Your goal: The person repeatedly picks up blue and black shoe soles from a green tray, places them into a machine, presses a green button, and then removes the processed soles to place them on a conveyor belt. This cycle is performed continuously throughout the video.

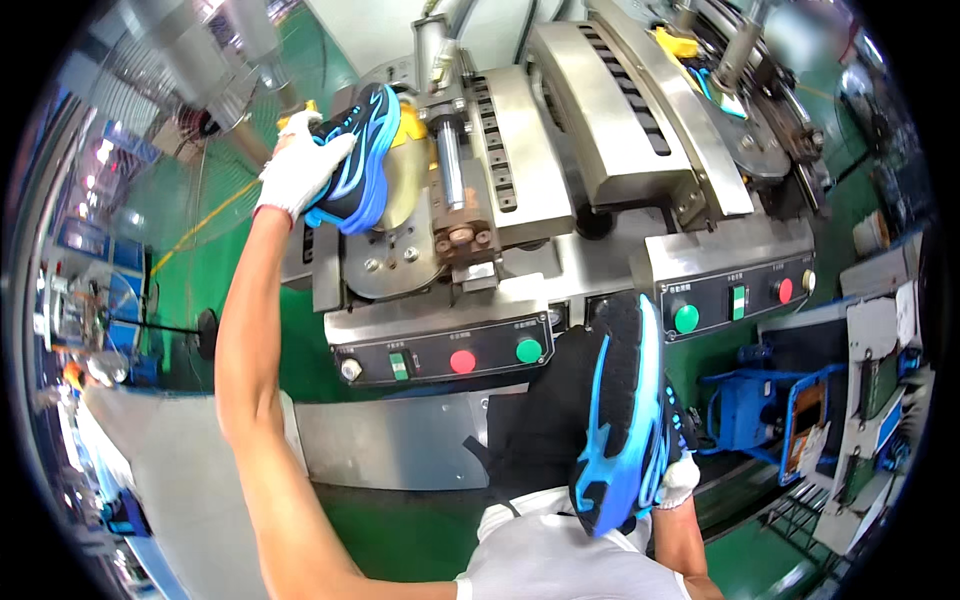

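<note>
My left hand, in a white glove, reaches out to the machine's left station. Its fingers are wrapped round a black and blue sneaker, held tilted over the metal plate. Behind that sneaker a yellow piece shows in part. Close to my body, a second black and blue sneaker is turned with its sole toward me. My right hand, also gloved in white, grips it from its right side, with most of the fingers hidden behind the shoe.
The steel machine has two stations, each fronted by a control panel with green and red buttons. At the right station lies another yellow and blue item. A blue metal frame stands right; a grey surface lies left.
</note>
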`<state>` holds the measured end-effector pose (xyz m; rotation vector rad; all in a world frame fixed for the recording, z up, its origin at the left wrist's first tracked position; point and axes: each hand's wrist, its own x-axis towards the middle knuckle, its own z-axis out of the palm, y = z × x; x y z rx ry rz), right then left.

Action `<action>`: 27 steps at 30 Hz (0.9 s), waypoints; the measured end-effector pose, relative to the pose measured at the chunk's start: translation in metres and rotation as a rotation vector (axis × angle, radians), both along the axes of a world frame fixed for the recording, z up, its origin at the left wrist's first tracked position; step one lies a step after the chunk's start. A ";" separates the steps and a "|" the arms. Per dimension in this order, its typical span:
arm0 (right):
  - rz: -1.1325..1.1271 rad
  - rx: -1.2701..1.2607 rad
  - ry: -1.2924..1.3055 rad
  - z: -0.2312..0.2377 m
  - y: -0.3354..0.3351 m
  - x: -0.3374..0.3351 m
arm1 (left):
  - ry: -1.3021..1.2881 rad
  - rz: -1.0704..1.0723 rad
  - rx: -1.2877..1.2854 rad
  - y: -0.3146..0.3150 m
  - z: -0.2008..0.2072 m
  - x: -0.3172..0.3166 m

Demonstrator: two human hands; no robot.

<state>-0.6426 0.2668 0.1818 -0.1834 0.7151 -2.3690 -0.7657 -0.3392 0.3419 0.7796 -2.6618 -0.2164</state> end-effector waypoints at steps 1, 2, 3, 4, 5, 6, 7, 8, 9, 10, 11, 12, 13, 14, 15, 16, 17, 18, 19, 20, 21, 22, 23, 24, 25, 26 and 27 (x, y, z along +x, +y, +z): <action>0.017 0.046 -0.073 -0.002 -0.003 0.001 | 0.066 0.010 -0.004 0.017 0.011 0.035; 0.031 0.091 -0.147 -0.003 -0.006 0.002 | 0.145 0.029 0.049 0.036 0.021 0.073; -0.080 0.251 -0.278 0.020 -0.030 -0.001 | 0.217 0.003 0.037 0.044 0.021 0.112; -0.021 0.277 -0.217 0.029 -0.042 -0.008 | 0.280 -0.028 0.068 0.063 0.022 0.152; 0.023 0.308 -0.149 0.038 -0.052 -0.016 | 0.316 0.038 0.126 0.081 0.014 0.187; 0.074 0.287 -0.098 0.035 -0.067 -0.026 | 0.348 0.072 0.104 0.097 0.008 0.225; 0.096 0.280 -0.045 0.032 -0.078 -0.037 | 0.371 0.093 0.168 0.111 -0.007 0.252; 0.087 0.323 0.007 0.044 -0.106 -0.048 | 0.389 0.133 0.209 0.119 -0.027 0.289; 0.072 0.379 0.067 0.062 -0.134 -0.059 | 0.403 0.145 0.197 0.126 -0.048 0.321; 0.061 0.452 0.145 0.085 -0.177 -0.072 | 0.393 0.205 0.278 0.133 -0.068 0.353; 0.049 0.531 0.220 0.109 -0.222 -0.086 | 0.345 0.283 0.329 0.138 -0.092 0.385; 0.075 0.534 0.343 0.129 -0.262 -0.104 | 0.319 0.316 0.376 0.142 -0.113 0.406; 0.167 0.536 0.415 0.139 -0.304 -0.121 | 0.236 0.424 0.283 0.151 -0.127 0.428; 0.242 0.548 0.493 0.148 -0.339 -0.138 | 0.153 0.516 0.337 0.157 -0.144 0.445; 0.305 0.638 0.488 0.156 -0.370 -0.154 | 0.119 0.516 0.311 0.160 -0.168 0.463; 0.371 0.722 0.477 0.158 -0.403 -0.168 | 0.079 0.520 0.277 0.162 -0.191 0.482; 0.343 0.794 0.513 0.153 -0.430 -0.192 | 0.061 0.512 0.268 0.167 -0.210 0.490; 0.310 0.870 0.547 0.142 -0.453 -0.219 | 0.042 0.500 0.262 0.172 -0.230 0.497; 0.333 0.846 0.534 0.130 -0.473 -0.245 | -0.027 0.501 0.228 0.178 -0.253 0.502; 0.320 0.919 0.487 0.135 -0.492 -0.238 | -0.152 0.512 0.243 0.191 -0.259 0.507; 0.346 1.038 0.510 0.128 -0.511 -0.248 | -0.099 0.513 0.258 0.195 -0.263 0.514; 0.369 1.158 0.534 0.120 -0.528 -0.256 | -0.046 0.514 0.274 0.197 -0.266 0.518; 0.264 1.313 0.698 0.112 -0.538 -0.245 | -0.069 0.533 0.342 0.196 -0.261 0.515; 0.146 1.453 0.861 0.106 -0.546 -0.237 | -0.043 0.523 0.320 0.195 -0.263 0.513; 0.112 1.408 0.963 0.067 -0.553 -0.263 | -0.016 0.511 0.299 0.194 -0.269 0.511; 0.072 1.695 1.321 0.046 -0.563 -0.266 | -0.004 0.507 0.269 0.192 -0.269 0.513; -0.032 1.693 1.296 0.029 -0.571 -0.273 | -0.047 0.511 0.371 0.190 -0.269 0.514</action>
